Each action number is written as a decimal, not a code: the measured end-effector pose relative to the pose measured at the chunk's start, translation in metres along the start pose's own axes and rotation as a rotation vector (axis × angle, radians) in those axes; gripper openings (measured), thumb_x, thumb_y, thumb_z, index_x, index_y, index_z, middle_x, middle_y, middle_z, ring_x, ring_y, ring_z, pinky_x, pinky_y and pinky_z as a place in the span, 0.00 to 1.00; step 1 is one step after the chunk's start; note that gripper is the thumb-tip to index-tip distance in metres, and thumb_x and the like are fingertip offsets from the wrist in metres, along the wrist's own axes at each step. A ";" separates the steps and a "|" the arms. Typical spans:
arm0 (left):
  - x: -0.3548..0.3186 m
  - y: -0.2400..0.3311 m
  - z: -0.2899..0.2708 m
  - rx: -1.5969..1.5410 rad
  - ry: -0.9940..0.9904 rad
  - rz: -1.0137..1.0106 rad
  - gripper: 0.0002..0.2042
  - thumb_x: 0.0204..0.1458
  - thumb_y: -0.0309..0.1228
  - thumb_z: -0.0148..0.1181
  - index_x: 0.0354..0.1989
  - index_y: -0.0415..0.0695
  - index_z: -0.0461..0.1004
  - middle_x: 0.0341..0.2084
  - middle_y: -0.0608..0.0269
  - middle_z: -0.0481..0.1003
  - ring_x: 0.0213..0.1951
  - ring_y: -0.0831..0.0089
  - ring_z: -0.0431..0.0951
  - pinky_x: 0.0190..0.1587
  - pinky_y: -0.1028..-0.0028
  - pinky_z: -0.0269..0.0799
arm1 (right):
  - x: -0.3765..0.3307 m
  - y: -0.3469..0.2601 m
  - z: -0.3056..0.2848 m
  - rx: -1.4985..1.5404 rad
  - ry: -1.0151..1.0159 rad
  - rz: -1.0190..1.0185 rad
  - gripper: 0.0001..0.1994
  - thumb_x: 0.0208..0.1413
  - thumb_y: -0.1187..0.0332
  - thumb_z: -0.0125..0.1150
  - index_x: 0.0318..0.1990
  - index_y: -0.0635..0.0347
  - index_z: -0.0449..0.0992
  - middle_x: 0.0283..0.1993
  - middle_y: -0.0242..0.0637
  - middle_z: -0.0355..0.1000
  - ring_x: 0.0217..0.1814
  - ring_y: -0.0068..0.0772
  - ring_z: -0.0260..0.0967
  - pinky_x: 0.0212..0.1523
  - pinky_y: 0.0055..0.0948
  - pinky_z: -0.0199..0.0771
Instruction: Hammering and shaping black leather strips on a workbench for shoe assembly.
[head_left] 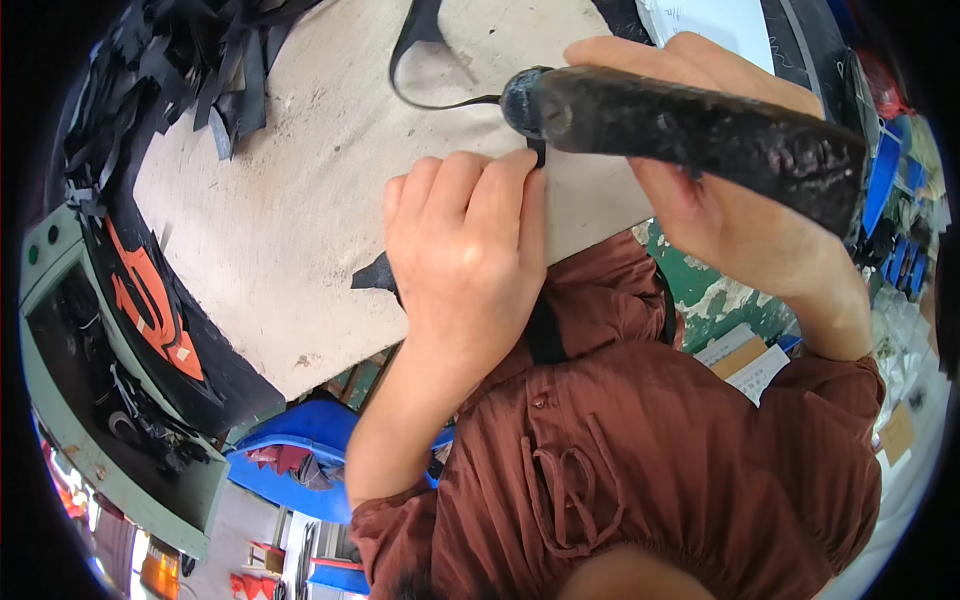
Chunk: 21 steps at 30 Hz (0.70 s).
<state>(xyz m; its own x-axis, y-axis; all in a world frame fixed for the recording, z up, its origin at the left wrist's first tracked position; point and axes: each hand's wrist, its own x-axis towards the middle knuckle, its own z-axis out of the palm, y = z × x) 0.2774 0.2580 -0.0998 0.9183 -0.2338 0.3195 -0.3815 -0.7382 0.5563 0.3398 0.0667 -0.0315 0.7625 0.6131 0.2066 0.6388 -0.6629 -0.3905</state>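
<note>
A thin black strip (424,32) curves across the pale work board (270,220) and passes under the rounded end of a dark, worn hammer (700,130). My right hand (740,210) is closed around that hammer, which hides part of its fingers. Just left of the hammer's end, my left hand (465,215) rests on the board with fingers bent together, pinching the strip's near end. A dark scrap-like piece (374,274) pokes out beside the left wrist; the rest of it is hidden under the hand.
Black strips (190,70) lie heaped at the far left. Orange cut pieces (150,300) sit on a black surface beside a green-grey machine housing (50,250). A blue bin (300,440) holding cloth stands below the board. White paper (710,30) lies at the far right.
</note>
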 end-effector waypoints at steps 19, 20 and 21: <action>-0.006 -0.001 -0.016 0.141 -0.086 0.173 0.14 0.40 0.19 0.64 0.39 0.39 0.81 0.31 0.61 0.74 0.31 0.63 0.72 0.33 0.66 0.68 | -0.004 -0.001 -0.010 -0.043 -0.147 0.008 0.23 0.44 0.76 0.63 0.53 0.58 0.81 0.29 0.37 0.66 0.26 0.42 0.68 0.28 0.33 0.67; -0.005 -0.002 -0.014 0.158 -0.070 0.216 0.14 0.39 0.20 0.64 0.38 0.39 0.81 0.31 0.62 0.74 0.31 0.63 0.73 0.33 0.66 0.68 | -0.004 -0.002 -0.010 -0.020 -0.158 0.023 0.24 0.44 0.77 0.63 0.53 0.57 0.81 0.29 0.37 0.66 0.26 0.42 0.68 0.28 0.33 0.67; -0.005 -0.007 -0.012 0.158 -0.070 0.214 0.14 0.39 0.20 0.64 0.38 0.39 0.81 0.31 0.62 0.74 0.31 0.63 0.73 0.33 0.66 0.68 | -0.004 -0.003 -0.010 0.000 -0.166 0.037 0.24 0.43 0.78 0.63 0.53 0.56 0.81 0.29 0.37 0.66 0.26 0.42 0.68 0.28 0.34 0.68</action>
<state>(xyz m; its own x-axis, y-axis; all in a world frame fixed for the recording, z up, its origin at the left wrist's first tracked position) 0.2741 0.2716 -0.0961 0.8256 -0.4343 0.3603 -0.5516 -0.7557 0.3530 0.3364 0.0620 -0.0219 0.7579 0.6510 0.0410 0.6108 -0.6861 -0.3952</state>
